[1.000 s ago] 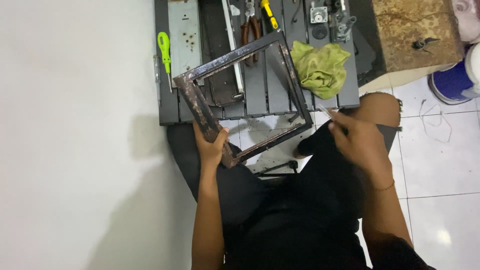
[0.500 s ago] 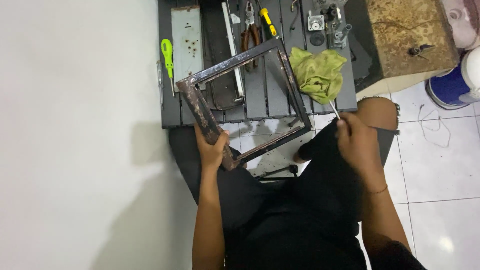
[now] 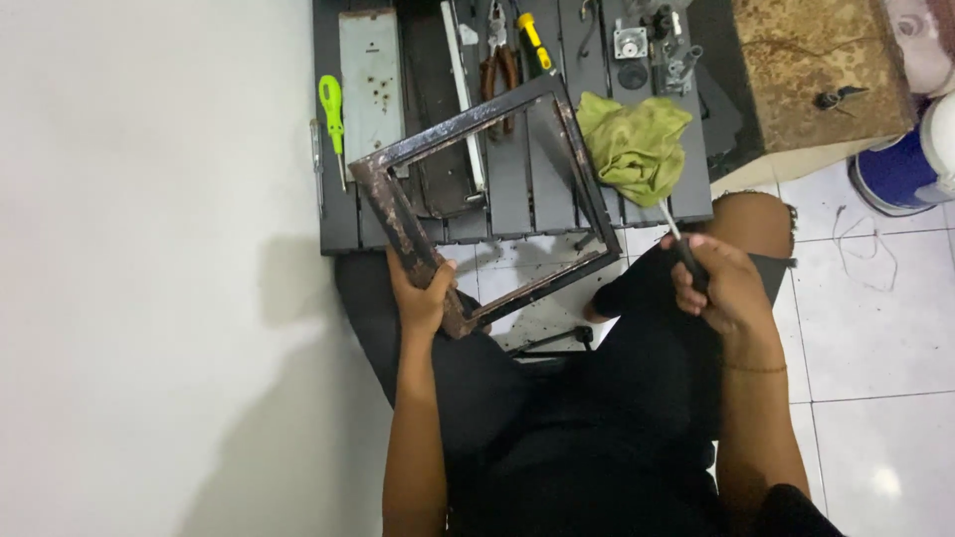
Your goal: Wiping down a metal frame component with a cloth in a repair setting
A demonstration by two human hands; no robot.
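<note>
My left hand [image 3: 423, 296] grips the near left corner of a rusty dark rectangular metal frame [image 3: 398, 217], holding it tilted above my lap and the low slatted table [image 3: 517, 189]. My right hand [image 3: 718, 283] is closed around the black handle of a screwdriver [image 3: 678, 239]; its thin metal shaft points up toward the crumpled green cloth [image 3: 637, 144]. The screwdriver tip is near the cloth's lower edge, apart from the frame.
On the dark table lie a green-handled screwdriver [image 3: 331, 107], a grey metal plate [image 3: 370, 82], pliers [image 3: 499, 68], a yellow-handled tool [image 3: 532, 38] and small metal parts [image 3: 652, 45]. A brown board [image 3: 811, 70] and a blue-and-white container [image 3: 910, 164] stand at right. White wall at left.
My right hand has lifted from beside the frame's lower right corner and moved right, the screwdriver shaft now showing. The frame stays in my left hand, barely shifted.
</note>
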